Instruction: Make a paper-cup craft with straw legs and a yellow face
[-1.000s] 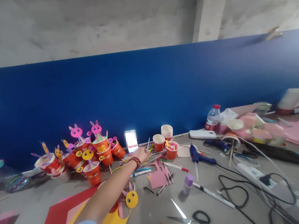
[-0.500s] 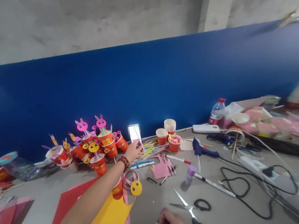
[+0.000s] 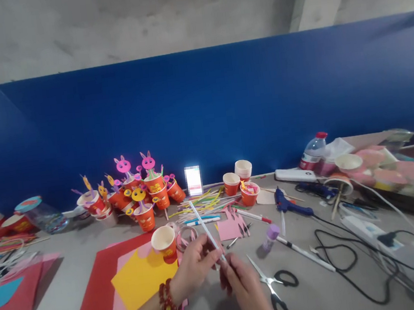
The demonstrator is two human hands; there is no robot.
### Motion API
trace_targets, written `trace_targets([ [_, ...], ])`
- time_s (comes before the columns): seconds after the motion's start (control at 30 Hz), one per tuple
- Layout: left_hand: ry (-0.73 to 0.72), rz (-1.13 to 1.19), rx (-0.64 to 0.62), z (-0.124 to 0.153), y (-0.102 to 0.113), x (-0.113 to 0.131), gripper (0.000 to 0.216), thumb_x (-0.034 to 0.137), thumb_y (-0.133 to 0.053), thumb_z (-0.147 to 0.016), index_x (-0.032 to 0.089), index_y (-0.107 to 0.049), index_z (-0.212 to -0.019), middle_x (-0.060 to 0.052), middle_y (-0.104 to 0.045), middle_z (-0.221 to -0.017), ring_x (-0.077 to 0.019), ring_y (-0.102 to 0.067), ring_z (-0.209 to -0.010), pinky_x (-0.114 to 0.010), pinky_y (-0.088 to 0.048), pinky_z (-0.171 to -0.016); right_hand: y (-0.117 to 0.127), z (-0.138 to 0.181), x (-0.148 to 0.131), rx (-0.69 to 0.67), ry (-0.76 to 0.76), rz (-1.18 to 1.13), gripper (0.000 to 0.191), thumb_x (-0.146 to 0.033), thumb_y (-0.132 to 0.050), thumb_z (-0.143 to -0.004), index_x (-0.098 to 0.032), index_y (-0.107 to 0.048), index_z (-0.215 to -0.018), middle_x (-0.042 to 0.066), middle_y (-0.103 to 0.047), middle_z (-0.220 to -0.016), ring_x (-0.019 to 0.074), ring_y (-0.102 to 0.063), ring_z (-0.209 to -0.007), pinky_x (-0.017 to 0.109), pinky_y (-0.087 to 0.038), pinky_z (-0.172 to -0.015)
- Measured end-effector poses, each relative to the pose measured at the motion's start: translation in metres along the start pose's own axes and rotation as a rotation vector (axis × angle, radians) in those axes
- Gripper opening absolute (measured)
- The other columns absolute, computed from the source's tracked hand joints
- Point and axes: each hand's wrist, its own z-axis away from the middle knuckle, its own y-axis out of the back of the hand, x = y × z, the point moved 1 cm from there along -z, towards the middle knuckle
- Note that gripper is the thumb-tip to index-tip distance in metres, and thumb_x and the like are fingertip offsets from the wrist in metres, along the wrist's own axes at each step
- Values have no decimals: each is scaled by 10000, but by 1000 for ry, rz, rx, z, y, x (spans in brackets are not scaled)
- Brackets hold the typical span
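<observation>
Both my hands meet in the lower middle, pinching one long, thin, pale stick [image 3: 202,221]; whether it is a straw or a pipe cleaner I cannot tell. My left hand [image 3: 194,264], wearing a red bead bracelet [image 3: 167,299], grips it partway along, and its upper end points away toward the wall. Close to the lower end are the closed fingers of my right hand [image 3: 243,284]. An orange-red paper cup [image 3: 163,241] stands just beyond my left hand. Scissors [image 3: 273,281] lie partly spread beside my right hand. Beyond the stick is a pile of thin coloured sticks [image 3: 207,200].
Decorated animal cups [image 3: 144,215] cluster at the back left. Yellow paper [image 3: 140,284] lies on red sheets [image 3: 92,300]. To the right are a purple-capped glue stick [image 3: 272,237], a blue glue gun [image 3: 291,206], black cables and a white power strip [image 3: 376,245]. A blue partition [image 3: 201,110] borders the back.
My left hand has come back from the pile of sticks with the pale stick. My right hand has moved up and now holds it too. The view has shifted slightly.
</observation>
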Motion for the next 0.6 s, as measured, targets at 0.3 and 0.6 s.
trace_targets([
  [0.3,-113,259,157,11,7,20,223,397,-612,-923,178,-637,-891,-46,-680,-789,-176,-612,-756,-303,-474,-750,-8,26,-7,-58,6,85,515,-567,-351,-1015,-212,-499,-673,-8,-553,-562,134,-533,-531,217,-391,-541],
  [0.6,-231,852,403,16,4,31,248,350,-678,-904,172,-563,-775,85,-332,-584,-45,-273,-456,-160,-253,-410,-26,32,-7,-105,245,337,567,-476,-236,-1063,-213,-457,-612,-19,-522,-530,122,-534,-513,211,-368,-556],
])
